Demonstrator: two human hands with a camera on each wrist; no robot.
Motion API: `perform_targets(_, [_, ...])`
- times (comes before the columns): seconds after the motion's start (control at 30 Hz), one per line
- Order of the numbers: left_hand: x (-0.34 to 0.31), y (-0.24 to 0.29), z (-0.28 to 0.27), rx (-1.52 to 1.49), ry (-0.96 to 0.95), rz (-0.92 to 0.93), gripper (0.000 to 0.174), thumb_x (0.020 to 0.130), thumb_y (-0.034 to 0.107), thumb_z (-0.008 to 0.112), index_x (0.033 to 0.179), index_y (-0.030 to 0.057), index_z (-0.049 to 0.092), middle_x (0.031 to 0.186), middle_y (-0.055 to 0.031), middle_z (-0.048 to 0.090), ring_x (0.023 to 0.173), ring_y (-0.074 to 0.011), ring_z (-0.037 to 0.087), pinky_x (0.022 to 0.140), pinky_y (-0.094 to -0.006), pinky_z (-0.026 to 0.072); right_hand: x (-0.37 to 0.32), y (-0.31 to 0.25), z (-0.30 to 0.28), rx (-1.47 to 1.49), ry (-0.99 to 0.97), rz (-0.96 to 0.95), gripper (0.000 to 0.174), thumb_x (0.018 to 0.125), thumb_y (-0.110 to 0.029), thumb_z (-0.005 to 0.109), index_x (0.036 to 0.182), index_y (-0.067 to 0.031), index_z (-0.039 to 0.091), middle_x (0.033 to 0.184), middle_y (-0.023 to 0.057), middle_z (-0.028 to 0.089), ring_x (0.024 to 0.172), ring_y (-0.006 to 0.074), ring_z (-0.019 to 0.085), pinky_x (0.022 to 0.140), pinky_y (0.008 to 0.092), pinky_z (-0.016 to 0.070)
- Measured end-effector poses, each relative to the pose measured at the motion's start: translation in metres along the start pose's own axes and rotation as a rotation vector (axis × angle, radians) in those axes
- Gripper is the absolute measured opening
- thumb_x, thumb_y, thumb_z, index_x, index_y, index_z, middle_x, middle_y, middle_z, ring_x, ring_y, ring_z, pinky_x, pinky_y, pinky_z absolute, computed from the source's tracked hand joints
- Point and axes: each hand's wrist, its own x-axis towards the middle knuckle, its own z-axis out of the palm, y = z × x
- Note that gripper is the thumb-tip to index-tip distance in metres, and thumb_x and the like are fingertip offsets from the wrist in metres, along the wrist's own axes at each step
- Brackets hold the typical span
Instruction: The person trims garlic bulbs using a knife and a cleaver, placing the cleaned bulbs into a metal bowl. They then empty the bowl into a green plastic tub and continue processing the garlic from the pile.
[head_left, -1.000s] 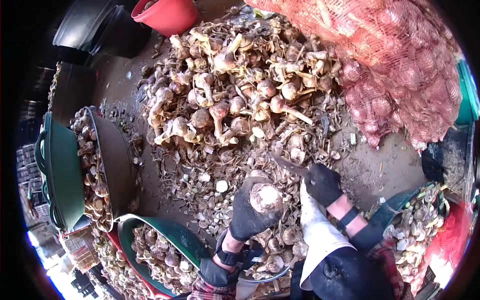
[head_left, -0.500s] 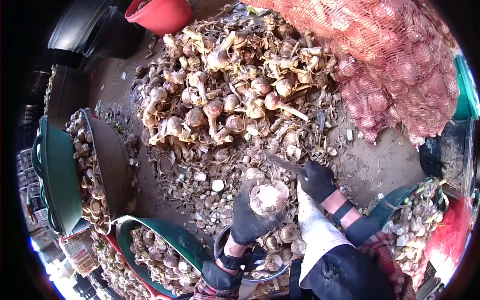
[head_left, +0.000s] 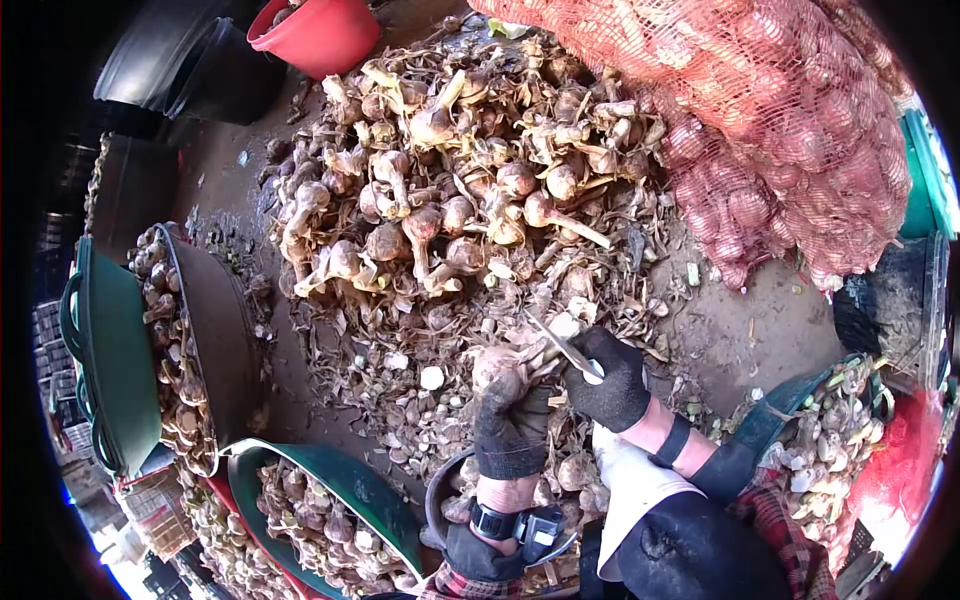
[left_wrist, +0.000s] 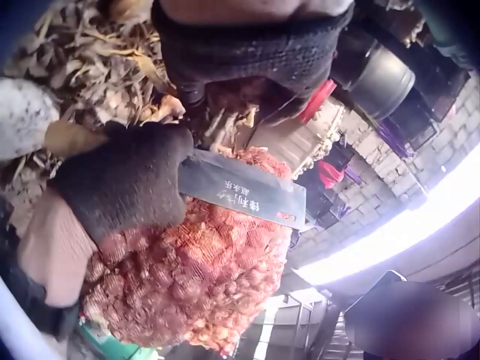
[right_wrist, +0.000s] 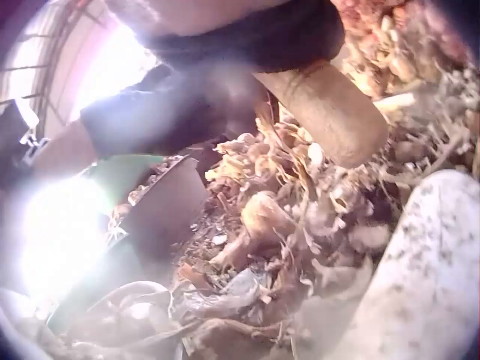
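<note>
My left hand (head_left: 510, 435), in a dark glove, grips a garlic bulb (head_left: 495, 368) whose long stem points right toward the other hand. My gloved right hand (head_left: 608, 378) holds a knife (head_left: 560, 343), its blade slanting up and left across the stem. In the left wrist view the knife (left_wrist: 240, 189) shows a broad, straight blade with printed characters. Its thick wooden handle (right_wrist: 330, 112) sticks out of the right fist in the right wrist view. Beneath the left hand, a basin (head_left: 436, 500) of trimmed bulbs is partly hidden by the forearm.
A heap of stemmed garlic (head_left: 430, 190) covers the ground ahead, with scraps scattered before it. Full red mesh sacks (head_left: 790, 140) lie at the right. Green tubs (head_left: 115, 350) and a red bucket (head_left: 315, 40) stand leftward. A dirty white cylindrical length (head_left: 640, 470) lies below my right hand.
My left hand has turned the bulb so its pale cut face no longer shows upward and the stem points right. The right hand has brought the knife left to the stem.
</note>
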Motion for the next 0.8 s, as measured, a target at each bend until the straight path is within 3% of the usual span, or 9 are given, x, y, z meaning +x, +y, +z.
perform_targets(0.1, [-0.029, 0.0, 0.01, -0.229, -0.036, -0.156, 0.044, 0.078, 0.011, 0.066, 0.117, -0.0001, 0.049, 0.112, -0.0201, 0.058, 0.097, -0.0328, 0.062, 0.088, -0.0441, 0.0537, -0.017, 0.054, 0.024, -0.003, -0.06, 0.267, 0.011, 0.073, -0.012, 0.064, 0.074, -0.0042, 0.055, 0.063, 0.0184, 0.057, 0.061, 0.0376, 0.06, 0.054, 0.0437, 0.0479])
perform_targets(0.17, [-0.032, 0.012, -0.015, -0.121, -0.123, -0.266, 0.051, 0.076, 0.015, 0.069, 0.121, 0.0027, 0.048, 0.114, -0.0178, 0.058, 0.098, -0.0304, 0.062, 0.085, -0.0407, 0.0535, -0.025, 0.065, 0.021, -0.126, -0.01, 0.234, 0.011, 0.073, -0.012, 0.062, 0.071, -0.0042, 0.054, 0.062, 0.0194, 0.057, 0.06, 0.0387, 0.059, 0.053, 0.0444, 0.0475])
perform_targets(0.23, [-0.012, 0.044, -0.028, 0.784, -0.267, -0.19, 0.067, 0.071, 0.021, 0.077, 0.127, 0.0046, 0.045, 0.122, -0.0157, 0.052, 0.111, -0.0269, 0.054, 0.088, -0.043, 0.0498, -0.014, 0.05, 0.006, -0.176, -0.037, 0.236, 0.012, 0.074, -0.01, 0.061, 0.069, -0.0026, 0.053, 0.063, 0.0204, 0.057, 0.062, 0.0399, 0.059, 0.051, 0.0432, 0.0458])
perform_targets(0.27, [0.001, 0.053, -0.049, 1.359, -0.332, 0.079, 0.067, 0.065, 0.027, 0.082, 0.12, 0.0052, 0.049, 0.12, -0.0171, 0.053, 0.11, -0.031, 0.054, 0.087, -0.0402, 0.0486, -0.014, 0.051, 0.005, -0.157, -0.03, 0.234, 0.013, 0.075, -0.011, 0.062, 0.069, -0.0024, 0.053, 0.063, 0.0204, 0.057, 0.063, 0.0399, 0.06, 0.051, 0.0429, 0.0455])
perform_targets(0.3, [0.012, 0.051, -0.065, 1.586, -0.464, 0.383, 0.064, 0.06, 0.028, 0.084, 0.112, 0.0068, 0.052, 0.122, -0.0191, 0.05, 0.111, -0.0362, 0.051, 0.091, -0.0406, 0.0459, -0.015, 0.051, 0.005, -0.139, -0.024, 0.233, 0.014, 0.076, -0.012, 0.062, 0.069, -0.0023, 0.054, 0.063, 0.0205, 0.057, 0.063, 0.0398, 0.06, 0.051, 0.0426, 0.0453])
perform_targets(0.37, [0.028, 0.042, -0.069, 1.847, -0.497, 0.555, 0.064, 0.055, 0.028, 0.086, 0.107, 0.0074, 0.054, 0.125, -0.0191, 0.045, 0.112, -0.0386, 0.049, 0.093, -0.044, 0.0445, -0.019, 0.055, 0.01, -0.104, -0.013, 0.238, 0.016, 0.077, -0.014, 0.063, 0.07, -0.0022, 0.055, 0.064, 0.021, 0.057, 0.063, 0.0401, 0.06, 0.052, 0.0426, 0.0455])
perform_targets(0.57, [0.059, 0.016, -0.053, 2.041, -0.498, 0.24, 0.062, 0.05, 0.026, 0.085, 0.107, 0.0163, 0.061, 0.123, -0.021, 0.045, 0.106, -0.0408, 0.053, 0.085, -0.0477, 0.048, -0.019, 0.057, 0.008, -0.114, 0.001, 0.249, 0.014, 0.076, -0.011, 0.062, 0.07, -0.0002, 0.057, 0.059, 0.0206, 0.055, 0.057, 0.0366, 0.06, 0.049, 0.0395, 0.0431])
perform_targets(0.63, [0.065, 0.013, -0.066, 2.047, -0.549, 0.465, 0.063, 0.049, 0.025, 0.085, 0.106, 0.0146, 0.06, 0.117, -0.0209, 0.048, 0.104, -0.0406, 0.052, 0.084, -0.0483, 0.0465, -0.02, 0.055, 0.011, -0.132, -0.021, 0.294, 0.015, 0.076, -0.011, 0.063, 0.069, 0.0002, 0.056, 0.058, 0.0206, 0.054, 0.054, 0.0353, 0.059, 0.049, 0.0391, 0.0434])
perform_targets(0.8, [0.033, 0.063, -0.067, 1.873, -0.401, 0.43, 0.065, 0.049, 0.021, 0.079, 0.109, 0.0111, 0.057, 0.121, -0.0172, 0.046, 0.11, -0.0366, 0.051, 0.094, -0.0451, 0.0424, -0.022, 0.052, 0.029, 0.033, -0.093, 0.304, 0.013, 0.077, -0.012, 0.063, 0.07, -0.0011, 0.059, 0.058, 0.0214, 0.056, 0.058, 0.0372, 0.062, 0.05, 0.042, 0.0459])
